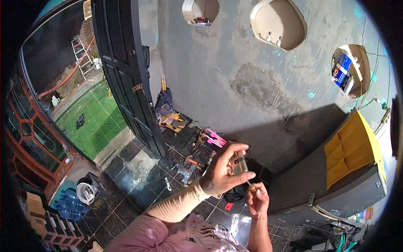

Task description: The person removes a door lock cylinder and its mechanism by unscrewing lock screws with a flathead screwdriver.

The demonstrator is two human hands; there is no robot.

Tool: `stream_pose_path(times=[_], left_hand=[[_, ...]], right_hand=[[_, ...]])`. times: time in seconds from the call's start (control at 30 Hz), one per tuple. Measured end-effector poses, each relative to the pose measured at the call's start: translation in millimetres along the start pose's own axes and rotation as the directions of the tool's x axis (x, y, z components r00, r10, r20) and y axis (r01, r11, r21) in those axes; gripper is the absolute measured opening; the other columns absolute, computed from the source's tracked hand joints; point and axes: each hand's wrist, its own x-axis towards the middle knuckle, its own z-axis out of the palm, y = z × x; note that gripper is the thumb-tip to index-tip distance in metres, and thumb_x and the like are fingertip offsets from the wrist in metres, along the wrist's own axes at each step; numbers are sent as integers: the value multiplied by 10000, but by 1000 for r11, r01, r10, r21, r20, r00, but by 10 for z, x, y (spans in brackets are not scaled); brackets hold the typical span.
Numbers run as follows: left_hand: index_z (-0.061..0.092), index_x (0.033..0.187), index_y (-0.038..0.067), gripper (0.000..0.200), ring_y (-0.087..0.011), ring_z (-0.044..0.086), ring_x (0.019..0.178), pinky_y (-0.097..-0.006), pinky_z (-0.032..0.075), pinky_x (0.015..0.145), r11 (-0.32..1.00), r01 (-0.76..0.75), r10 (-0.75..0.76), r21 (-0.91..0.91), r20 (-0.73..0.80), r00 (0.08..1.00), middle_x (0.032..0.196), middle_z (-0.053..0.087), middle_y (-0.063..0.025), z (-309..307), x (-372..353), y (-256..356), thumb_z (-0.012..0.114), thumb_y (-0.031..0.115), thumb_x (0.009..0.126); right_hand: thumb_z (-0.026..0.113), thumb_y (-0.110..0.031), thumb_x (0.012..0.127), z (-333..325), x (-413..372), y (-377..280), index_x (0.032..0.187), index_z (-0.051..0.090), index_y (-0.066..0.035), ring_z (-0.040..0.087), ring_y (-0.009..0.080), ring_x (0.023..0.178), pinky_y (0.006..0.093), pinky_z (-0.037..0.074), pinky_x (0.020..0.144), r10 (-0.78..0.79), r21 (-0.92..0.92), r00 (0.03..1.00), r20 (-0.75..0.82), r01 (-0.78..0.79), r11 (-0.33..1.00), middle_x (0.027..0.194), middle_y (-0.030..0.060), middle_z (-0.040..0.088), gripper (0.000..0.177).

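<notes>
Up in front of me, my left hand grips a small metal piece with a cylindrical part, which looks like a door lock cylinder, between thumb and fingers. Just below it, the fingers of my right hand pinch a thin-shafted tool with an amber end. Its shaft points up to the lower end of the metal piece, by my left thumb. What kind of tool it is I cannot tell, as my fingers cover most of it.
A dark door stands open at left, leading to green tiles. Tools and pink-handled items lie on the dark tiled floor. At right is a grey cabinet-like piece with a yellow cloth. A white bucket and water jugs sit lower left.
</notes>
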Motion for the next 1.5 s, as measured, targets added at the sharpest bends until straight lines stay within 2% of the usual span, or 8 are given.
stream_pose_path(times=[0.17,0.27,0.3,0.33,0.4,0.67,0.87,1.5], left_hand=[[566,1168,-22,441,-176,535,918,-290,451,777,893,-230,266,388,-42,963,1058,531,-100,133,30,93,736,238,855],[592,1103,-47,307,-190,589,858,-304,491,742,997,19,-36,-77,-225,974,972,555,-98,91,74,1,610,203,926],[610,1052,-56,266,-193,629,802,-332,540,696,906,-173,72,-386,-262,962,930,587,-106,64,176,-133,500,168,961],[622,1048,-35,257,-197,647,820,-367,569,674,784,-141,-87,-605,-332,939,920,619,-115,48,266,-91,488,165,958],[665,1009,-46,361,-193,575,778,-351,547,618,680,-73,-306,-730,-373,876,921,663,-143,-127,331,-4,496,265,938],[644,752,-3,396,-132,452,592,-236,339,413,556,-130,-402,-821,-403,822,795,596,-87,-356,365,-19,613,368,886],[614,722,11,408,-131,429,568,-236,331,407,619,-140,-397,-773,-461,793,765,569,-86,-374,360,35,629,387,877],[613,729,13,396,-141,444,575,-233,350,377,601,-139,-419,-787,-458,784,774,565,-100,-386,393,44,636,383,869]], right_hand=[[701,-242,912,47,-107,190,1076,545,-33,555,167,658,251,452,484,91,88,996,12,-92,992,965,118,630,308],[674,-289,941,305,-215,209,1094,549,-19,547,150,604,253,456,496,-66,-99,998,10,67,993,868,117,631,334],[667,-297,948,374,-253,175,1094,548,-12,546,143,593,251,452,487,-143,-250,990,-4,138,958,849,115,629,343],[660,-305,954,439,-298,140,1094,547,-4,545,136,583,250,449,479,-222,-395,975,-9,200,897,831,114,628,351],[631,-285,977,693,-376,84,1054,556,38,551,114,562,241,429,457,-405,-607,913,-48,295,738,808,99,626,341],[670,-108,886,997,-449,-44,953,582,95,590,208,593,300,491,572,-637,-861,698,326,498,106,745,157,592,231],[628,-80,905,1222,-547,-219,988,553,89,545,186,686,279,433,603,-441,-900,812,384,435,17,814,147,559,203],[710,23,779,1339,-485,-351,1091,625,20,609,284,704,352,495,602,-323,-879,822,469,470,-80,888,146,623,324]])
